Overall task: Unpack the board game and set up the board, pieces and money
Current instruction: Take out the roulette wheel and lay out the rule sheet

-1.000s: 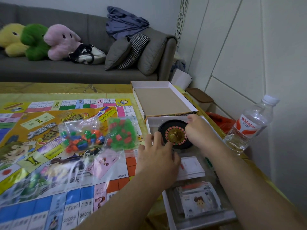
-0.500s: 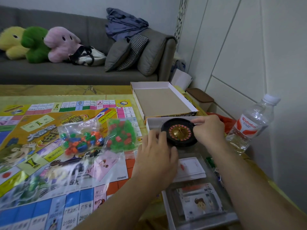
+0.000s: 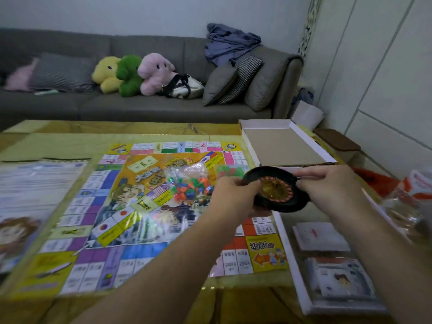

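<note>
Black wheel: roulette wheel [image 3: 277,190] held tilted above the box tray [image 3: 286,244], at 3 o'clock from the game board [image 3: 131,220].
Left hand [image 3: 231,195]: grip pinches the wheel's left rim.
Right hand [image 3: 332,188]: grip pinches its right rim.
Piece bag [image 3: 189,183]: on the board.

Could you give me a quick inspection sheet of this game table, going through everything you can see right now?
Surface: table with a yellowish top.
Job's things: game board unfolded flat; bag of coloured pieces lying on it; roulette wheel held tilted in the air; card stacks in the box tray; box lid upturned.
Clutter: printed sheet at left, water bottle at right, blurred.
Grippers: left hand and right hand each grip the wheel's rim.
Cables: nothing seen.
Surroundings: grey sofa, three plush toys, cushions, white wall.
</note>
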The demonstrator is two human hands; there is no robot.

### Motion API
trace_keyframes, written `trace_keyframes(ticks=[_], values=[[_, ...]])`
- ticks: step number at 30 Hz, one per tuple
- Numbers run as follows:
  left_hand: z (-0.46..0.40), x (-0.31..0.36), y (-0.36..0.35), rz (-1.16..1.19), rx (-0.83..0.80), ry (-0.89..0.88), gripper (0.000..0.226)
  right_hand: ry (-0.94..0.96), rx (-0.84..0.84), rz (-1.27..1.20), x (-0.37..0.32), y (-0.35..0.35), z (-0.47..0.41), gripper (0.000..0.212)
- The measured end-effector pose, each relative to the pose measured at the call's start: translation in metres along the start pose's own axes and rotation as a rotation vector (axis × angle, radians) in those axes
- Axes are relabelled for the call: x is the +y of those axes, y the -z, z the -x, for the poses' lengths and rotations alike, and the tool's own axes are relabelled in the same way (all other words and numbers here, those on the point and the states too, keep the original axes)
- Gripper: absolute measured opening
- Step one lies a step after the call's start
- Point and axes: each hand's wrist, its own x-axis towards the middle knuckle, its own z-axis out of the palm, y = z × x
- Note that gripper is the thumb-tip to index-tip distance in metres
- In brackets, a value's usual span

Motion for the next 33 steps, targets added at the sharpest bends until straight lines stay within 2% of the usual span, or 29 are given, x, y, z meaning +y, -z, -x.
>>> trace_keyframes(ticks=[5, 13, 18, 22, 26, 30, 33], values=[[0.023, -0.006, 0.077, -0.060, 0.140, 0.026, 0.008, 0.000, -0.195, -0.094, -0.022, -0.039, 0.041, 0.016], [0.045, -0.025, 0.218, -0.193, 0.528, 0.026, 0.003, 0.030, -0.274, 0.023, -0.037, -0.066, 0.091, 0.013], [0.055, -0.032, 0.274, -0.319, 0.696, 0.004, 0.026, 0.010, -0.323, 0.063, -0.042, -0.085, 0.110, 0.020], [0.053, -0.035, 0.294, -0.442, 0.755, -0.005, 0.023, 0.015, -0.339, 0.086, -0.045, -0.096, 0.118, 0.022], [0.057, -0.029, 0.289, -0.723, 0.772, -0.028, 0.033, 0.042, -0.358, 0.145, -0.042, -0.106, 0.125, 0.021], [0.059, -0.027, 0.281, -0.942, 0.774, -0.065, 0.027, 0.135, -0.391, 0.245, -0.040, -0.104, 0.133, 0.021], [0.052, -0.028, 0.260, -1.032, 0.798, -0.098, 0.038, 0.170, -0.396, 0.282, -0.039, -0.091, 0.133, 0.024]])
